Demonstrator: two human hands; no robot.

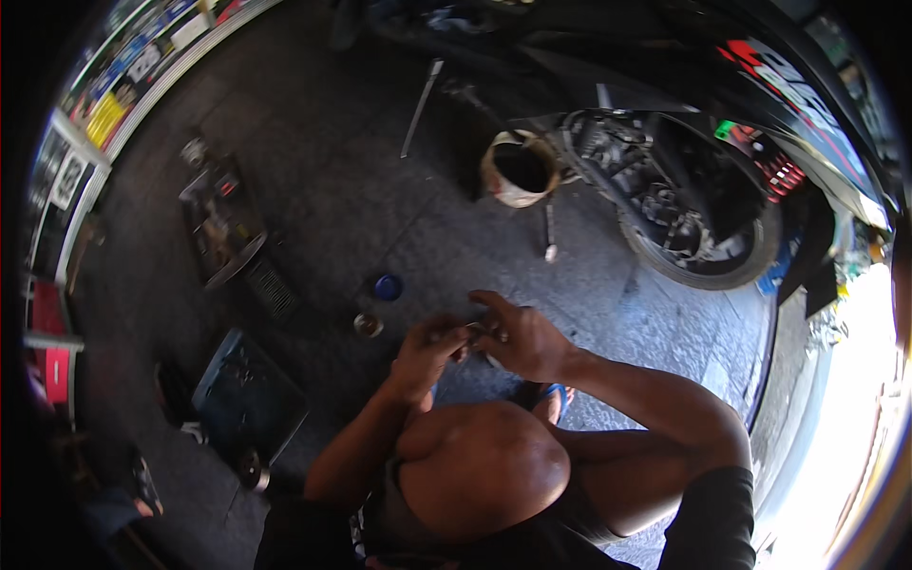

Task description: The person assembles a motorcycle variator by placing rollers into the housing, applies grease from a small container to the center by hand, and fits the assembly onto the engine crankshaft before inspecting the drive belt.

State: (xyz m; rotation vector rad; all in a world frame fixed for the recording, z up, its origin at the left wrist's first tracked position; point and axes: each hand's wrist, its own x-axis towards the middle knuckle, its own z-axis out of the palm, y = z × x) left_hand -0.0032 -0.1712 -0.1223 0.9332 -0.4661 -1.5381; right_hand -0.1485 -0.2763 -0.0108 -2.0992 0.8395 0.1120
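My left hand [425,359] and my right hand [530,344] come together above my knees. Their fingers are curled in around a small, partly shiny piece [474,329], too small and too covered to name. Just beyond my left hand, a small round container [368,325] with brownish contents stands on the floor. Close by it lies a round blue lid [388,287].
A motorcycle with its side mechanism exposed [665,204] stands at the far right, beside a bucket [522,197]. Long-handled tools [421,109] lie on the floor. Leftward are a tray of parts [226,228], a dark flat tray [249,394] and stocked shelves [109,114].
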